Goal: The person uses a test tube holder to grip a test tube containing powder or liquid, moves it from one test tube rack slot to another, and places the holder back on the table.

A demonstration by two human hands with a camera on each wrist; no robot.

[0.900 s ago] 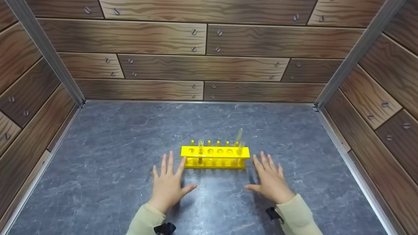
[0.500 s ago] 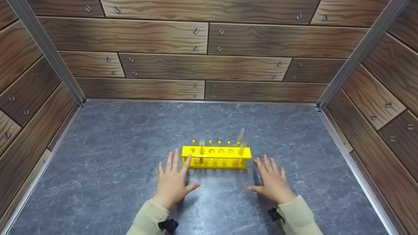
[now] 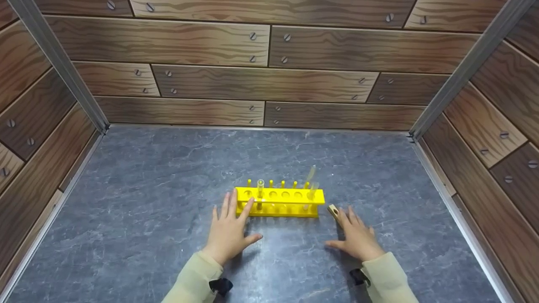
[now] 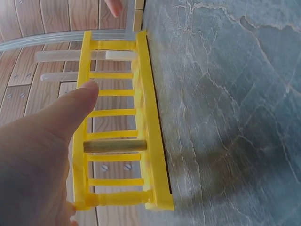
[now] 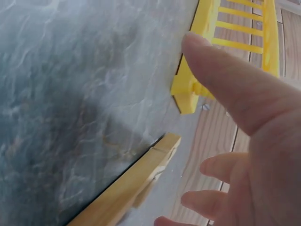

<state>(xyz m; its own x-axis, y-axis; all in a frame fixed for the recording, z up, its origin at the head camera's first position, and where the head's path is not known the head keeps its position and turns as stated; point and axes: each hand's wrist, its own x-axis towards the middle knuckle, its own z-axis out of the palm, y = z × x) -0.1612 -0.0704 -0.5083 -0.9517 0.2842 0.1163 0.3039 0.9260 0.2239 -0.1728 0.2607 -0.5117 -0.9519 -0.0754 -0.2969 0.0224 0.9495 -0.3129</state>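
Observation:
A yellow test tube rack (image 3: 278,196) stands mid-table. One clear test tube (image 3: 260,186), with brownish contents in the left wrist view, is in a left hole. Another test tube (image 3: 312,192) stands at the right end, with white contents (image 4: 120,55). A third tube (image 3: 311,172) sits tilted behind it at the rear pegs. My left hand (image 3: 227,233) is spread at the rack's left end, its index finger overlapping the front. Right of the rack lies a wooden test tube clamp (image 3: 333,211), partly hidden by the fingers of my open right hand (image 3: 358,237).
The rack stands on a grey marbled tabletop (image 3: 168,168). Wood-patterned panels (image 3: 210,80) close in the back and both sides, with metal corner posts (image 3: 67,67) and edge strips.
My left hand has shifted right and slightly forward, against the rack's left end. My right hand has drifted slightly right and back, uncovering the wooden clamp.

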